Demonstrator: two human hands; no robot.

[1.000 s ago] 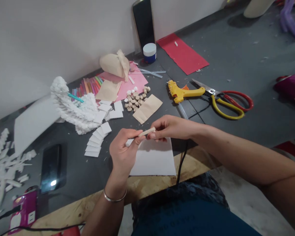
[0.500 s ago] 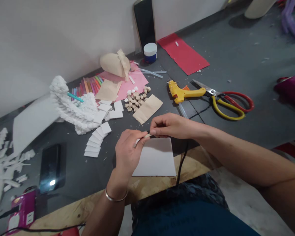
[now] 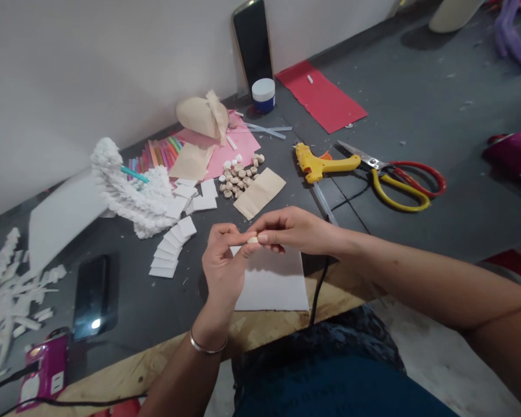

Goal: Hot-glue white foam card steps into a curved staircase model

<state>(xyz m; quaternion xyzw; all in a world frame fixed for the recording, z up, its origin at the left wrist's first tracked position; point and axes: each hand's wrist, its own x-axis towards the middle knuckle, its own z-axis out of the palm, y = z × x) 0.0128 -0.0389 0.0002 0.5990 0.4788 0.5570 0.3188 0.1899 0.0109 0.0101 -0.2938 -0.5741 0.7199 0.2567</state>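
Between the fingertips of my left hand [image 3: 226,260] and my right hand [image 3: 290,230] is a small pale beige piece [image 3: 252,240]. Both hands pinch it from either side; it looks like the little beige paper rolls [image 3: 238,178] heaped farther back. Beneath the hands lies a white square board [image 3: 273,284], partly covered by them. A strip of brown paper [image 3: 259,194] rests just beyond my fingers. To the left, white square cards [image 3: 171,249] overlap in a fan.
A yellow glue gun [image 3: 325,165] and scissors [image 3: 395,174] lie to the right. A white textured model [image 3: 134,191], a phone [image 3: 91,295] and white scraps [image 3: 19,301] are on the left. Behind stand a lidded jar [image 3: 264,95] and a propped phone [image 3: 254,43]; red paper [image 3: 323,95] lies beside them.
My right hand has come lower and closer to my left hand, its fingers now stretching over the small beige piece. The piece is turned so a broader face shows.
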